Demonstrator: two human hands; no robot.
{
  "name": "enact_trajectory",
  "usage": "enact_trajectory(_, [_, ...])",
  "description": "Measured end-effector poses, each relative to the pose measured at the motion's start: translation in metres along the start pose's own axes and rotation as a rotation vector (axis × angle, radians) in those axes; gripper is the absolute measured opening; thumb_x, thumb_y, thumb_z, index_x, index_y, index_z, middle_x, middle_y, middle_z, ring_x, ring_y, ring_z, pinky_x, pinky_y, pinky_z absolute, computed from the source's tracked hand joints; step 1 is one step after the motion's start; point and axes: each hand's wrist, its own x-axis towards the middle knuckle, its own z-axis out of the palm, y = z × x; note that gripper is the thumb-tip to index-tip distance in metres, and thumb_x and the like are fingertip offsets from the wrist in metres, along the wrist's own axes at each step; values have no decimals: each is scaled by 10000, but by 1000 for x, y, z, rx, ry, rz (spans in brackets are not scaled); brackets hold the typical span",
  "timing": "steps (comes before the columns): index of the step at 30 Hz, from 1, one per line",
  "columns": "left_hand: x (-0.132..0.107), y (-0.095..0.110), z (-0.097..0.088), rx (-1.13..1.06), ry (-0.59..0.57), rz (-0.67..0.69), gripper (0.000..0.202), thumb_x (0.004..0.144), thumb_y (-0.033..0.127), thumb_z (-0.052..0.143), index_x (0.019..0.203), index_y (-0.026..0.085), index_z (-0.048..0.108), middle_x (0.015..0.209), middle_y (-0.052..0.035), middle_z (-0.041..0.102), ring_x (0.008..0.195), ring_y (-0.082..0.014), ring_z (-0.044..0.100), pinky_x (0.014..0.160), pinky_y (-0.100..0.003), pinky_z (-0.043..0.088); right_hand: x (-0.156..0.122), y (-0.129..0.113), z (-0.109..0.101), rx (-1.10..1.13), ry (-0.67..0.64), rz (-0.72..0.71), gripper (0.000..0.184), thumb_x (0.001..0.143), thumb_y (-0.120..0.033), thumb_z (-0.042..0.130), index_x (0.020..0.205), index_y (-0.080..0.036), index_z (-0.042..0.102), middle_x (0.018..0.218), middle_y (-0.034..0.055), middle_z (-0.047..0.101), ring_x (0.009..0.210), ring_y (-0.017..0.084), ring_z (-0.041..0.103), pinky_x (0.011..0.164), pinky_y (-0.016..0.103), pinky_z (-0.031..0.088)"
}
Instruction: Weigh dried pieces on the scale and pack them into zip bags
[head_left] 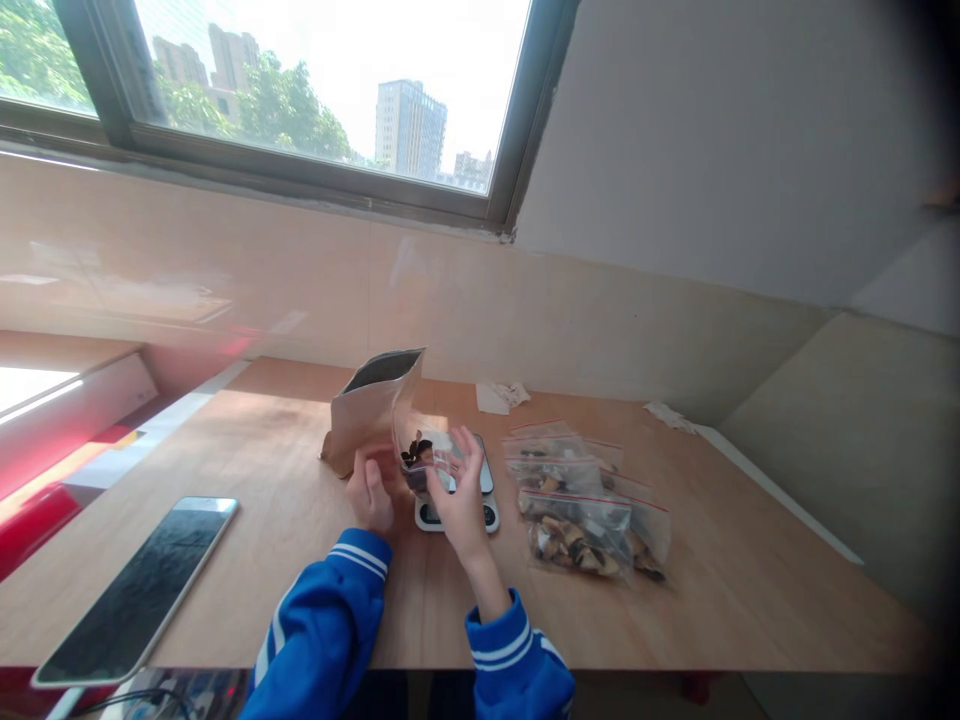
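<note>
My left hand (370, 492) and my right hand (461, 490) hold a small clear zip bag (426, 458) with dark pieces in it, over a small digital scale (457, 512) on the wooden table (300, 560). The fingers of both hands curl round the bag's sides. A brown paper pouch (371, 408) stands open just behind my left hand. To the right of the scale lies a pile of filled clear zip bags (581, 500) with red seal strips and brown pieces inside.
A large dark-screened phone or tablet (139, 588) lies at the front left of the table. Crumpled paper bits (501, 395) (670, 415) sit near the back wall. A window runs above the wall.
</note>
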Motion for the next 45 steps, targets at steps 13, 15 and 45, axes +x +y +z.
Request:
enact_trajectory(13, [-3, 7, -9, -18, -207, -50, 337, 858, 480, 471, 891, 168, 593, 831, -63, 674, 794, -201, 640, 739, -323, 508, -4, -7, -54, 111, -180, 181, 587, 870, -488, 508, 1360, -196, 369, 1141, 130, 670, 940, 228, 677, 776, 347, 539])
enact_trajectory(15, [-7, 9, -11, 77, -142, -51, 344, 849, 502, 473, 826, 173, 568, 705, -36, 641, 664, -182, 616, 629, -303, 496, -2, -9, -58, 20, -145, 111, 539, 895, -487, 463, 1341, -191, 397, 1114, 126, 682, 945, 219, 673, 803, 343, 523])
enact_trajectory(45, [-8, 11, -16, 104, -157, -117, 364, 757, 510, 581, 812, 157, 647, 746, -60, 675, 753, -225, 637, 678, -344, 523, -11, 18, -87, 78, -65, 250, 470, 689, -601, 657, 874, -169, 673, 797, 76, 730, 724, 220, 673, 745, 362, 518])
